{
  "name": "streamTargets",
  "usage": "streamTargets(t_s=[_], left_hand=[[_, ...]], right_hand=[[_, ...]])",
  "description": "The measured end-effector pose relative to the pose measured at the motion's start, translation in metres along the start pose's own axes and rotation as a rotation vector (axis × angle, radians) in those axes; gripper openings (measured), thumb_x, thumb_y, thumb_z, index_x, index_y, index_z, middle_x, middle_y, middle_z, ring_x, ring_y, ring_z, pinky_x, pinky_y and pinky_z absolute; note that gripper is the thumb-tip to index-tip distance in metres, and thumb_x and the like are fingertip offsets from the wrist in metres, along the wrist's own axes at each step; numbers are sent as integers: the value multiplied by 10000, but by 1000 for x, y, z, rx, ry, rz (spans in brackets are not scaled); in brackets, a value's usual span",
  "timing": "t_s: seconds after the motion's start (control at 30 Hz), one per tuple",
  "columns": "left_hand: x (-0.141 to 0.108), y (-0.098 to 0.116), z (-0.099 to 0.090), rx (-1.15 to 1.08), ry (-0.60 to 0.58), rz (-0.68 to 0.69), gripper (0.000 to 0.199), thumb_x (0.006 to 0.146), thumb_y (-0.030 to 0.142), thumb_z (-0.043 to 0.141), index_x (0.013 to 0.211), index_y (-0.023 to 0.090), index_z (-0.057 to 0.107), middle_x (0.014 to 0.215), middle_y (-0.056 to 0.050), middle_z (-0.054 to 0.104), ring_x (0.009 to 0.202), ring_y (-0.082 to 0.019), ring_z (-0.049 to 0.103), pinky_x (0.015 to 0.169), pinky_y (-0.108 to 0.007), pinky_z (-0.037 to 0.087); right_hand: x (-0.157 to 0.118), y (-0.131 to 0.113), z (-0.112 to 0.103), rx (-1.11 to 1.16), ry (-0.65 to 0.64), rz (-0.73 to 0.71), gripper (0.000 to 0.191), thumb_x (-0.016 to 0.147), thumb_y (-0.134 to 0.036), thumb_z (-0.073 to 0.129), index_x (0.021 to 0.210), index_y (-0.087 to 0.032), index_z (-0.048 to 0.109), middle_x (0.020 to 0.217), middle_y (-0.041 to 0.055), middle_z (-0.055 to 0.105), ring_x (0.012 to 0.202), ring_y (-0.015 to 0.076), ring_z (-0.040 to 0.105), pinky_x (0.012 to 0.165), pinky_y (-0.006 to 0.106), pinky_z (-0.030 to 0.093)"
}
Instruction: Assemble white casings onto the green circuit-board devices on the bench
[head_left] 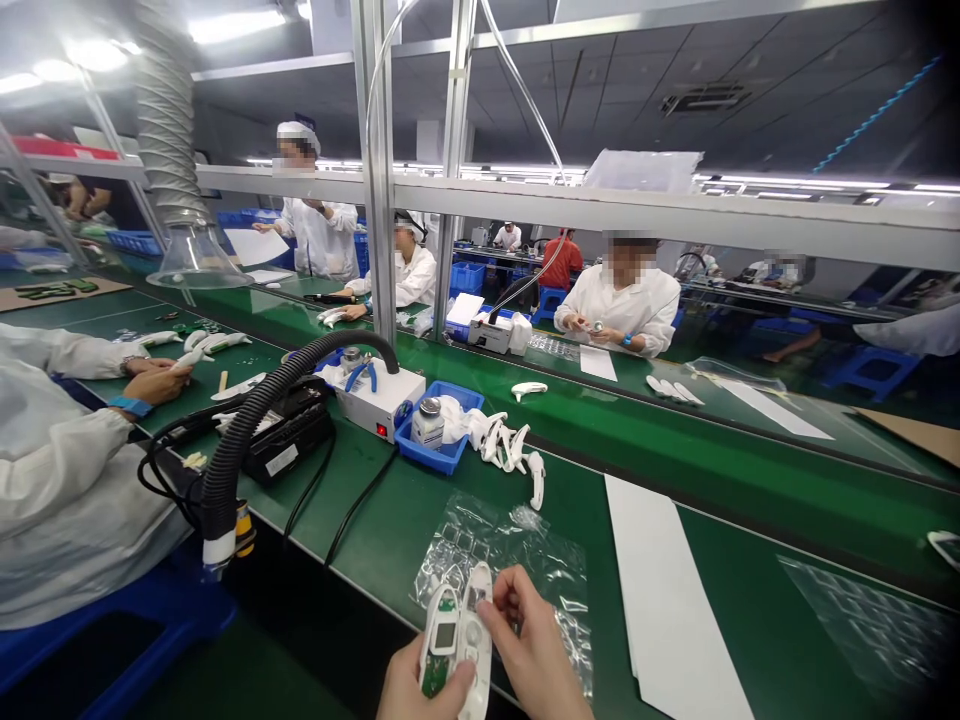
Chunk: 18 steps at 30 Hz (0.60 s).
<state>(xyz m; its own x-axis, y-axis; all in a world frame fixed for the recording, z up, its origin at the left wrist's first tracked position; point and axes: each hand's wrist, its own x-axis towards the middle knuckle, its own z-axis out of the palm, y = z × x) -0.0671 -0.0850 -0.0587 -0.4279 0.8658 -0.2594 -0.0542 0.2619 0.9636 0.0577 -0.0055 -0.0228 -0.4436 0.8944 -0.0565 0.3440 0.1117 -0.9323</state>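
My left hand [424, 685] holds an opened white handheld device at the bottom of the view. One half [442, 635] carries a green circuit board and a small square screen. The other half is a white plastic cover [474, 640] with a window near its upper end, side by side with the first. My right hand [529, 630] is closed at the upper right of the cover, thumb on it near the window and fingers curled. Whether a small part sits under the thumb is hidden. A clear plastic bag [555, 560] with small clear square pieces lies just beyond.
A blue tray [439, 455] holds a small bottle; white curved housings [502, 445] lie beside it. White sheets [667, 590] lie to the right. A white box [379, 395] and a black hose [247, 420] stand left. A co-worker's hand [157, 380] works farther left. A green conveyor runs behind.
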Motion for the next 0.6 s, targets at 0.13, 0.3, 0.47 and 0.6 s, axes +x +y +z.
streamTargets(t_s=[0.13,0.3,0.47,0.6], left_hand=[[-1,3,-5,5,-16,-21,319,590,366,711,766,100,703,634,-74,650,583,-181,504,512,-254,406],[-4,5,-10,5,-31,-5,373,604,409,733,801,93,712,682,-94,681,623,-199,537,562,-265,437],[-6,8,-16,-10,-11,27,369,605,427,743,788,108,719,665,-71,673,616,-192,549,556,-251,446],[-7,8,-23,-81,84,9,356,573,411,781,743,106,712,612,-59,665,589,-192,568,586,-258,473]], right_hand=[[-1,-3,6,4,10,11,205,892,-368,461,765,-239,364,710,-57,338,622,140,353,581,246,311],[-1,-5,10,-19,25,-17,206,891,-367,462,760,-239,366,700,-53,357,610,142,378,569,247,316],[-1,-9,17,-10,87,-70,227,869,-395,522,763,-233,405,688,-50,393,600,139,409,565,244,330],[-4,-7,46,315,128,11,328,803,-523,598,890,-214,530,707,-6,538,641,170,524,602,260,428]])
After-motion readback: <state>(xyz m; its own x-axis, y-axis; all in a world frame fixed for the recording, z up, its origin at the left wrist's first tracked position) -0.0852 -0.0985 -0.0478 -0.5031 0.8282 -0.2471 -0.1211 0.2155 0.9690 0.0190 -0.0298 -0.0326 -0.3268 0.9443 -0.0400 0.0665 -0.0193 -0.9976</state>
